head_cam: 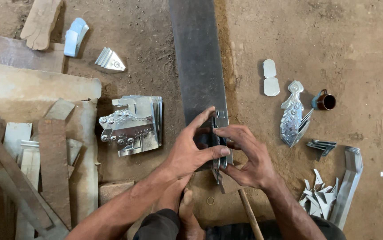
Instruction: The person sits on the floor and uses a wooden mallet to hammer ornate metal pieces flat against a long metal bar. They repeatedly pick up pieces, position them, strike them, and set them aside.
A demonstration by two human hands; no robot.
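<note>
Both hands work on a small shiny sheet-metal piece (219, 161) held upright against the right edge of a long dark steel bar (199, 66) lying on the dirt floor. My left hand (190, 149) pinches the piece from the left, thumb and fingers spread over the bar's near end. My right hand (249, 155) grips the same piece from the right with bent fingers. A foot (187, 213) rests below the hands.
A stack of embossed metal cut-outs (131, 125) lies left of the bar. Right of it are a fish-shaped metal piece (292, 116), a small brown cup (325, 101), folded strips (350, 178) and scrap offcuts (318, 198). Rusty strips and wood (36, 151) crowd the left; a wooden handle (250, 218) lies near.
</note>
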